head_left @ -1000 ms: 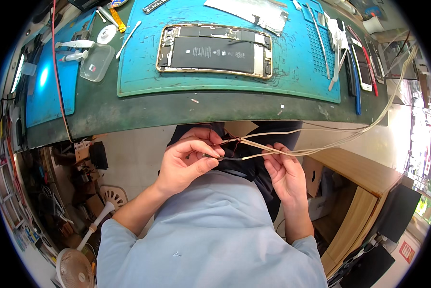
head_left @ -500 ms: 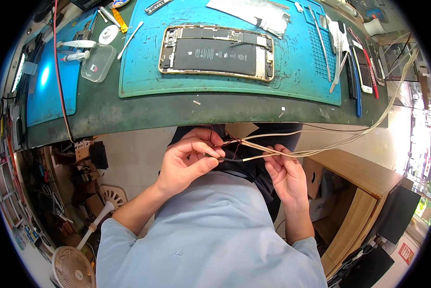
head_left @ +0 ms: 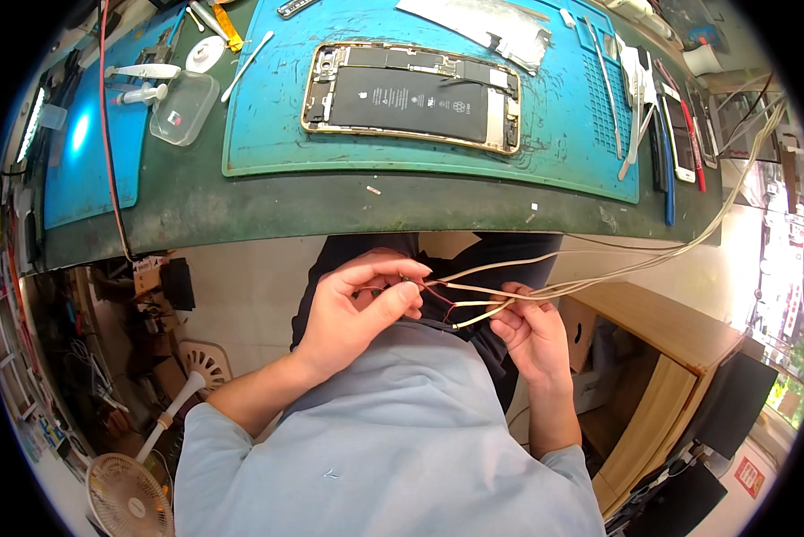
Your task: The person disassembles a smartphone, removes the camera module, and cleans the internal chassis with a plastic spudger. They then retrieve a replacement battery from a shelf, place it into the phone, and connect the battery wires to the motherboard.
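Observation:
Below the bench edge, over my lap, my left hand [head_left: 361, 304] pinches thin dark and red wires [head_left: 435, 293] between thumb and fingers. They come out of the ends of several cream cables [head_left: 590, 285] that run off to the right. My right hand [head_left: 534, 329] is closed on these cables a short way from their ends, thumb against fingertips. One cable end [head_left: 463, 324] points toward my left hand with a short dark tip. The wire ends inside my left fingers are hidden.
On the bench's blue mat [head_left: 268, 152] lies an opened phone [head_left: 411, 97] with its battery showing. Tweezers [head_left: 639, 125], pens and a white phone [head_left: 679, 134] lie at the right, a clear plastic box [head_left: 185, 106] at the left. A wooden cabinet [head_left: 661, 322] stands right of my lap.
My left hand has turned and now pinches nearer the red wires. The dark-sleeved cable it held has dropped away, its end now lower. My right hand keeps its hold, slightly lower.

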{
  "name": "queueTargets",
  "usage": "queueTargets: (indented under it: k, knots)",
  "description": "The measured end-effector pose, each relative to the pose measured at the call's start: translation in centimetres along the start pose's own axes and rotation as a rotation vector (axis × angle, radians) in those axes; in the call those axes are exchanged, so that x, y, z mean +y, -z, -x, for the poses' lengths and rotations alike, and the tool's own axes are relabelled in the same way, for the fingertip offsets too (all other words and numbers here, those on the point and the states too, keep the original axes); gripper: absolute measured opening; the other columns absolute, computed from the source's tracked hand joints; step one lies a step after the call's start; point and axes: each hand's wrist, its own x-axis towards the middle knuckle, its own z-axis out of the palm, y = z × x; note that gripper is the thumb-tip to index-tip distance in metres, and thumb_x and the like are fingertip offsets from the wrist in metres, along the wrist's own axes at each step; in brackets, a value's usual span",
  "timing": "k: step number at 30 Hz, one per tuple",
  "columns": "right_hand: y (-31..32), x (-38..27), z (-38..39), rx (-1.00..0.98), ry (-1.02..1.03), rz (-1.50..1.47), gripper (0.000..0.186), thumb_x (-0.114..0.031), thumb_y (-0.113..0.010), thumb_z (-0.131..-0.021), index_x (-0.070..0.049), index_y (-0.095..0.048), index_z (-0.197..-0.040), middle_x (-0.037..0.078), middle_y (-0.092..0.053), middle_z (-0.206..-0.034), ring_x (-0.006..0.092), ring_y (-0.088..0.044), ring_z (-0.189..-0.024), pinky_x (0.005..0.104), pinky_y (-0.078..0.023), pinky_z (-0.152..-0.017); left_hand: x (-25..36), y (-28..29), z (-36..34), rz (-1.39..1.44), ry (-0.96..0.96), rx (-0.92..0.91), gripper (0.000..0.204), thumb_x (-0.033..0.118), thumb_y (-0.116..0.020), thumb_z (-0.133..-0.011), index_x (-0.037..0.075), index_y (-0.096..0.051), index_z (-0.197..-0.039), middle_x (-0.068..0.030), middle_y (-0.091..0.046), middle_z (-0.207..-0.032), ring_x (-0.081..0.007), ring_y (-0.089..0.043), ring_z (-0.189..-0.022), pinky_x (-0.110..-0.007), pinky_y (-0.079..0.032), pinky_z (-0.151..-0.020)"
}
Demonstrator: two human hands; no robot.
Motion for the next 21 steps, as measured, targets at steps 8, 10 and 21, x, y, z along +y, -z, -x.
queueTargets:
  k: [8,10,21]
  knots:
    - [0.2,0.2,-0.1,0.039,-0.029,-0.011,0.026,-0.007,-0.054,-0.100,0.009,-0.056,-0.121,0.026,-0.068,-0.109,0.0309,-0.073,-0.095,0.0377,-0.065,-0.080,0.1,-1.5,0.0,-0.087,-0.045,0.058,0.015,0.008,-0.070,-0.094,-0.001,-0.072,-0.105,-0.0034,-0.066,-0.097,-0.0072,-0.064,-0.083,-0.021,-0.054,-0.063]
    - [0.3,0.2,-0.1,0.038,-0.032,-0.007,0.026,-0.007,-0.053,-0.100,0.009,-0.056,-0.121,0.026,-0.068,-0.109,0.0313,-0.073,-0.096,0.0378,-0.065,-0.080,0.3,-1.6,-0.2,-0.098,0.013,0.079,0.016,0.011,-0.070,-0.094,-0.001,-0.073,-0.104,-0.0024,-0.067,-0.095,-0.0056,-0.063,-0.082,-0.020,-0.052,-0.058]
    - [-0.1,0.1,0.1,0.032,-0.040,-0.018,0.026,-0.008,-0.053,-0.101,0.009,-0.056,-0.121,0.026,-0.068,-0.111,0.0300,-0.073,-0.095,0.0380,-0.065,-0.081,0.5,-1.5,-0.5,-0.037,0.089,0.128,0.017,0.015,-0.069,-0.094,-0.002,-0.069,-0.100,-0.0061,-0.067,-0.085,-0.0115,-0.064,-0.074,-0.025,-0.052,-0.055]
